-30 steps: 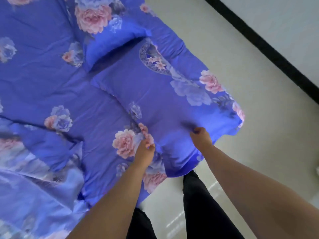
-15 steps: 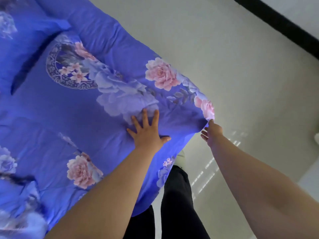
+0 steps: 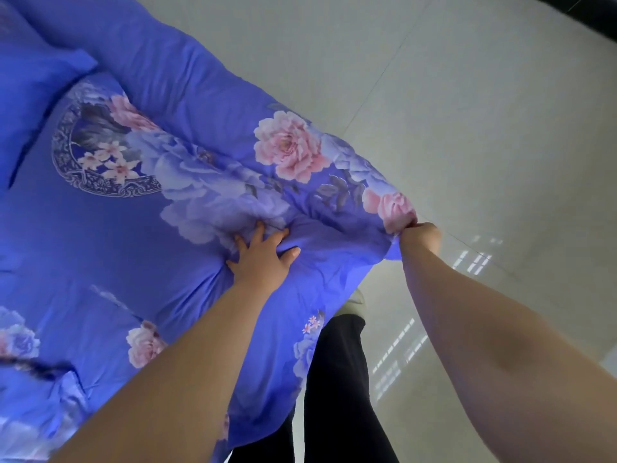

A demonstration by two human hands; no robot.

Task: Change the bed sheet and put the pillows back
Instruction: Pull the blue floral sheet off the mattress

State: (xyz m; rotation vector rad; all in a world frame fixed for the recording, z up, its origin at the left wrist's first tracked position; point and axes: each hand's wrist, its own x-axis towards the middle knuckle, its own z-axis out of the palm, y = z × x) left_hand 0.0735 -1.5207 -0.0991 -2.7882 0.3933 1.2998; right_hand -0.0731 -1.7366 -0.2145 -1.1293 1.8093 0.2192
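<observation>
At the far left we see a plain blue pillow (image 3: 30, 85) lying on the bed, its corner pointing toward the middle of the view. Just beside it, the bed sheet (image 3: 140, 235) spreads across the mattress: a blue-violet cloth printed with a round ornamental medallion (image 3: 100, 155) and large pink and lilac peonies. The sheet covers the whole visible surface of the bed and drapes over the near edge, hanging down in front of our dark trousers (image 3: 337, 389).

Moving toward the middle, our left hand (image 3: 263, 259) lies palm down on the sheet with the fingers spread and slightly curled, pressing into the cloth so that it bunches into soft folds around the fingertips. We cannot tell whether any fabric is pinched between the fingers; the hand looks to be pressing rather than closing.

Farther right, a pink peony (image 3: 290, 148) sits near the corner of the bed. At that corner our right hand (image 3: 420, 238) is closed into a fist, its grip tight on the edge of the sheet right where another pink flower is printed, the cloth pulled taut between the two hands.

To the right of the bed lies the pale tiled floor (image 3: 484, 128), with patches of reflected light on it.
</observation>
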